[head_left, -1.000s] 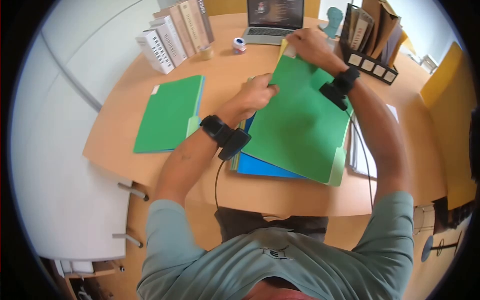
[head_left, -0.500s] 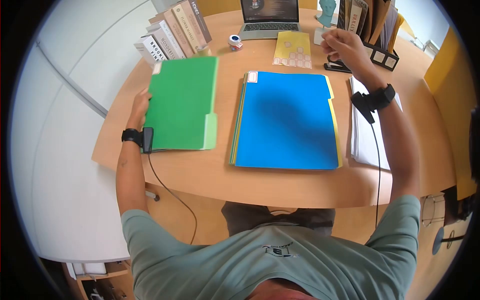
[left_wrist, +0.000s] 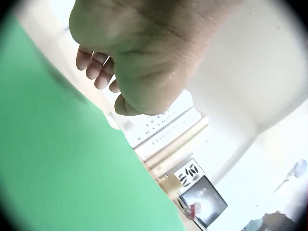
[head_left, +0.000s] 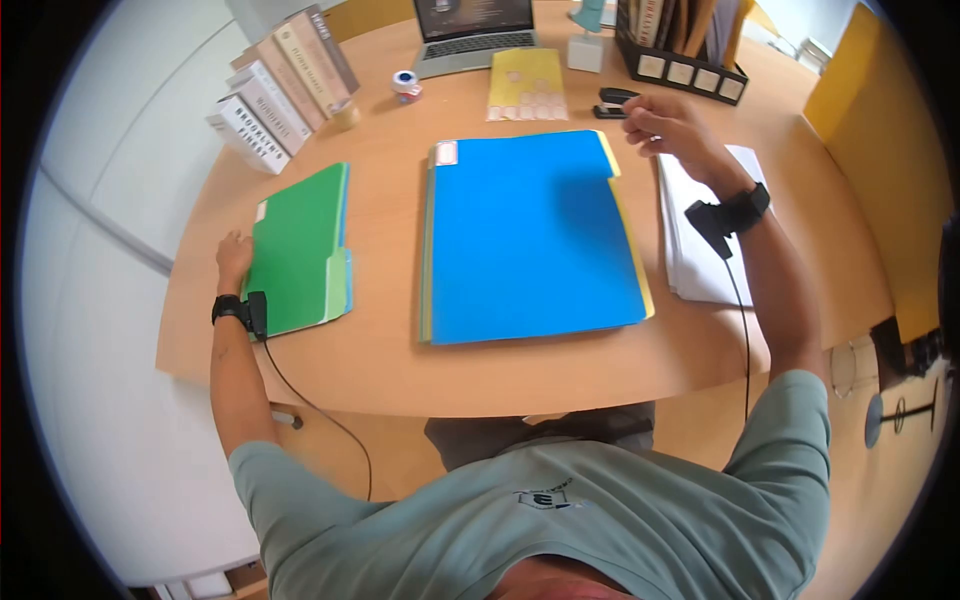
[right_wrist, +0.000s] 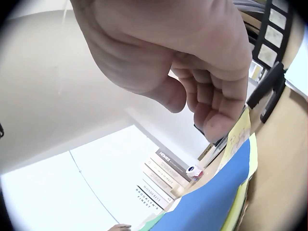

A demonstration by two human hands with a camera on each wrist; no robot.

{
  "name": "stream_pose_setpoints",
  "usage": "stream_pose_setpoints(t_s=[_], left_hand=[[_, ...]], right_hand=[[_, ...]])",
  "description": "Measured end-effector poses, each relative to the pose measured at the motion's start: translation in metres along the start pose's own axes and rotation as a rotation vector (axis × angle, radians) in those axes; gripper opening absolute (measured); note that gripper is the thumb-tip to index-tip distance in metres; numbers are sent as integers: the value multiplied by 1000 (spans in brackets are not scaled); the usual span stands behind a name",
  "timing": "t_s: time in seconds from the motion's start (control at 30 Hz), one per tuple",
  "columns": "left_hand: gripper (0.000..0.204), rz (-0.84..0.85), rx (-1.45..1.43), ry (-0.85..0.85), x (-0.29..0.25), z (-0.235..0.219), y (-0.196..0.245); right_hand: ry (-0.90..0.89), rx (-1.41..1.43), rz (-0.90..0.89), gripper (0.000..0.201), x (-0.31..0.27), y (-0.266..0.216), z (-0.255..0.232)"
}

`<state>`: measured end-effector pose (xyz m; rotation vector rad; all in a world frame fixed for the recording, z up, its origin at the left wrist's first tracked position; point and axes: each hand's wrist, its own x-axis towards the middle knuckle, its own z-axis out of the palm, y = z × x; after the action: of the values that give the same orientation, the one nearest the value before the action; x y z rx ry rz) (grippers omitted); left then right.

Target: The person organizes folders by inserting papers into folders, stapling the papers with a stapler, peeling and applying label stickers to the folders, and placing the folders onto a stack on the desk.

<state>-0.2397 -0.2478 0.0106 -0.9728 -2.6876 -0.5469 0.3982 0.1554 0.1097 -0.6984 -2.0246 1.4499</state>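
Note:
The left hand (head_left: 235,260) is at the left edge of the green folder (head_left: 298,250), which lies on a blue one; its fingers hang loosely bent in the left wrist view, beside the green surface (left_wrist: 72,159). Whether they touch the folder I cannot tell. A stack topped by a blue folder (head_left: 530,240) lies at the middle, with yellow edges showing and a label at its top left corner. Above the table, near the black stapler (head_left: 612,103), the right hand (head_left: 675,135) hovers with loosely curled, empty fingers, also seen in the right wrist view (right_wrist: 192,62).
White papers (head_left: 700,240) lie at the right. Behind the blue folder are a yellow sticker sheet (head_left: 527,85), a laptop (head_left: 475,45) and a small jar (head_left: 406,87). Books (head_left: 290,85) stand back left; a black file holder (head_left: 690,77) stands back right beside a bust's white base (head_left: 585,53).
The green folder the left hand carried from the blue stack now lies flat on the left pile, and the left hand's grip has loosened. The right hand has moved down towards the papers.

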Motion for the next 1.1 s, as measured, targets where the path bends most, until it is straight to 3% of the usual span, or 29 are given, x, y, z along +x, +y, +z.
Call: stream_pose_setpoints(t_s=[0.07, 0.13, 0.2, 0.27, 0.33, 0.4, 0.77, 0.9, 0.97, 1.1], left_hand=[[37, 136, -137, -6, 4, -9, 56], [34, 184, -614, -73, -8, -12, 154], [35, 202, -1059, -269, -26, -17, 253], [32, 448, -1107, -410, -30, -3, 316], [32, 569, -1179, -496, -38, 12, 364], [33, 540, -1241, -559, -48, 28, 391], [38, 377, -1311, -683, -53, 56, 391], [38, 391, -1261, -661, -58, 57, 391], [36, 409, -1230, -643, -59, 58, 390], [37, 392, -1440, -619, -54, 64, 388]], right_hand=[[-74, 101, 86, 31, -6, -3, 6], [-123, 179, 152, 33, -5, -2, 12], [-139, 218, 189, 34, -5, -2, 19], [-111, 223, 232, 33, -5, -2, 23], [-69, 224, 249, 32, -5, -1, 25], [-16, 220, 240, 30, -5, 3, 24], [-12, 184, 280, 27, 12, 13, 22], [-13, 189, 291, 28, 12, 9, 24], [-30, 243, 266, 29, 10, 1, 23], [-174, 482, 162, 29, 36, 5, 17]])
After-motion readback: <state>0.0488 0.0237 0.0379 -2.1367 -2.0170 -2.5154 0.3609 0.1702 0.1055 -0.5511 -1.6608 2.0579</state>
